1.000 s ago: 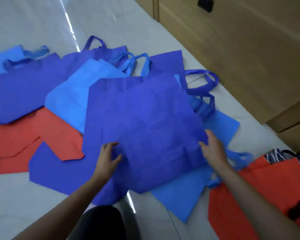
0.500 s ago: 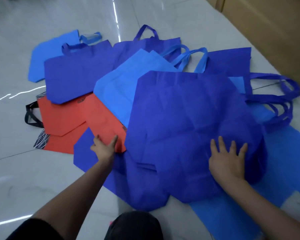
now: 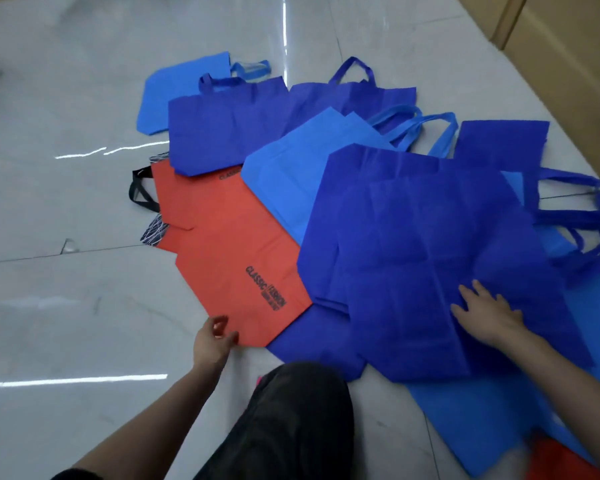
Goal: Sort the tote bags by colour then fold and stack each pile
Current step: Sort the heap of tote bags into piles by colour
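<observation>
Tote bags [image 3: 291,174] lie mixed between and beyond the hands, seemingly mid-sort: the left hand [image 3: 212,342] pinches a corner of the red bag [image 3: 229,244], the right hand [image 3: 489,317] presses flat on the dark blue bag [image 3: 413,244], and the next move probably calls for drawing red clear.

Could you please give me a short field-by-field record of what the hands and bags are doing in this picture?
surface: tiled floor
left hand: pinches the near corner of the red bag
right hand: lies flat on the top dark blue bag
sorting: colours overlap; a light blue bag lies partly under dark blue ones
</observation>
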### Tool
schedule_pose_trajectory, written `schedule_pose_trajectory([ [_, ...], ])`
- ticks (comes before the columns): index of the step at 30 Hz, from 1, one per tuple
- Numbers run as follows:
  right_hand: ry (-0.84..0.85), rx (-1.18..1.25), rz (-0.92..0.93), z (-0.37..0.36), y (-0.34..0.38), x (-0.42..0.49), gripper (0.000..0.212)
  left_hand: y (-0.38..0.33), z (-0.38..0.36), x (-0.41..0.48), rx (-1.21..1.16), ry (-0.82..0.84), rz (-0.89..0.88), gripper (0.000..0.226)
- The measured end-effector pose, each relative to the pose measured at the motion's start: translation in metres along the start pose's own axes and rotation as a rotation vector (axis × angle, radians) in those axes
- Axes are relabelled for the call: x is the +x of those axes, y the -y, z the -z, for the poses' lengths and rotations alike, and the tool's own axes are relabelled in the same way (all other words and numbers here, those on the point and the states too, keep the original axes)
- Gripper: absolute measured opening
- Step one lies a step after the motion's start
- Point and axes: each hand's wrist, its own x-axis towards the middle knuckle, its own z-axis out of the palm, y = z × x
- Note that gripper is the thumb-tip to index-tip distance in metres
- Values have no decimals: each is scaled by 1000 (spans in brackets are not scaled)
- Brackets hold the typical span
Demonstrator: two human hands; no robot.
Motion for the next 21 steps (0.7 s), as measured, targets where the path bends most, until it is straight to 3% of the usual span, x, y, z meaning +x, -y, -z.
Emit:
schedule_pose_trajectory([
  [2,-50,14,8,-4,-1,-7,57,5,8,1,28,-67,60,42],
  [5,-232,98,117,-12,4,-20,52,-15,6,11,-325,-80,203,52],
  [9,-274,525,324,-19,41,-46,29,-57,-8,8,-689,58,212,32],
  [12,-62,994,295,-17,89,-73,11,-88,-3,-15,-855,135,76,24],
  [14,254,1232,201,-15,125,-87,24,-100,5,-38,-885,178,5,20],
  [17,673,1373,147,-17,178,-97,41,-99,17,-82,-882,259,-60,24],
  [19,681,1580,125,-18,209,-100,21,-93,28,-102,-839,324,-57,29],
  [21,499,1685,162,-15,228,-96,23,-91,44,-105,-759,317,-48,42],
])
